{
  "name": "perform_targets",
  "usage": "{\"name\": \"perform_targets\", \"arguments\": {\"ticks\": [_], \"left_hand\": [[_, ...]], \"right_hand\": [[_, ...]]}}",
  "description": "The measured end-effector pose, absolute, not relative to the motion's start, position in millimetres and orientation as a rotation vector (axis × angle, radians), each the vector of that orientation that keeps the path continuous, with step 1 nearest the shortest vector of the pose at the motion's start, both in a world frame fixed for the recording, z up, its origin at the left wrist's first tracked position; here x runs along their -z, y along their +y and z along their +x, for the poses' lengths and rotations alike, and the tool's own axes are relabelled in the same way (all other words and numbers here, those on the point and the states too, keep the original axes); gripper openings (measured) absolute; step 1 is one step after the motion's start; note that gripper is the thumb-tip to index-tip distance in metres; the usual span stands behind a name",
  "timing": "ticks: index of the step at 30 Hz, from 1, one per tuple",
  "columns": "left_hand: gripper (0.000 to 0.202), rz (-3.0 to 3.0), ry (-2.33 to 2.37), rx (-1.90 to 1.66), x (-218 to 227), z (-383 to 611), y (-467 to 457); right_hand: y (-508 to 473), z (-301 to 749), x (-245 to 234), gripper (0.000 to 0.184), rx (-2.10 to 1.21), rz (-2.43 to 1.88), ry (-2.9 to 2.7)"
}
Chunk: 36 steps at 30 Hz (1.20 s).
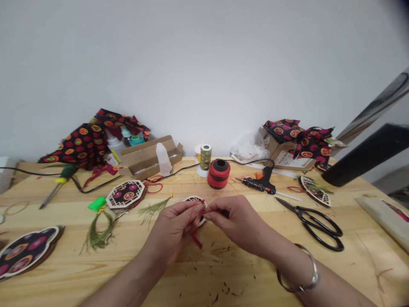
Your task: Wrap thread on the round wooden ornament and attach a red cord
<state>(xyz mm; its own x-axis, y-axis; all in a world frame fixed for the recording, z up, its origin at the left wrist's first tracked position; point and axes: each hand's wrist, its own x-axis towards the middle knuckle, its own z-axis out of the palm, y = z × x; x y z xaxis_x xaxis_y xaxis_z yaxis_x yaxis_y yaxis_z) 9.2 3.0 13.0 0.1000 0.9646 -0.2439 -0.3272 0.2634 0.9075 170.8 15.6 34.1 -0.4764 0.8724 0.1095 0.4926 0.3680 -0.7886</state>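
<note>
Close together at the middle of the table, my left hand (pixel 179 217) and my right hand (pixel 231 217) are both closed in a pinch. Between their fingertips shows a bit of red ribbon (pixel 197 239), its loose end hanging below my left fingers. My right thumb and forefinger grip the red strand from the other side. A round ornament with a pale lattice rim (pixel 191 198) sits right behind the fingers. Most of it is hidden, and I cannot tell whether it is held or lies on the wood.
Black scissors (pixel 306 219) and a glue gun (pixel 262 184) lie right. A red cord roll (pixel 219 174) and green thread spool (pixel 205 157) stand behind my hands. Left are an octagonal ornament (pixel 125 195), a green tassel (pixel 99 230) and a screwdriver (pixel 59 185). A black cable crosses the back.
</note>
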Motion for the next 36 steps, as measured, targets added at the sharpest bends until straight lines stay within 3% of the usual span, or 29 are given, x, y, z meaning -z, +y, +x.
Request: {"name": "perform_targets", "arguments": {"ticks": [18,25,36], "left_hand": [[0.015,0.758,1.114,-1.137,-11.8,10.8,2.9],[0.017,0.748,1.154,-1.167,-10.2,11.4,5.3],[0.014,0.75,1.112,-1.183,-10.6,10.6,4.8]], "right_hand": [[4.3,175.8,-21.0,0.018,-0.921,-0.858,-2.241],[5.8,178.0,-20.1,0.014,-0.76,-0.894,-2.095],[3.5,178.0,-20.2,0.016,-0.81,-0.827,-2.152]]}}
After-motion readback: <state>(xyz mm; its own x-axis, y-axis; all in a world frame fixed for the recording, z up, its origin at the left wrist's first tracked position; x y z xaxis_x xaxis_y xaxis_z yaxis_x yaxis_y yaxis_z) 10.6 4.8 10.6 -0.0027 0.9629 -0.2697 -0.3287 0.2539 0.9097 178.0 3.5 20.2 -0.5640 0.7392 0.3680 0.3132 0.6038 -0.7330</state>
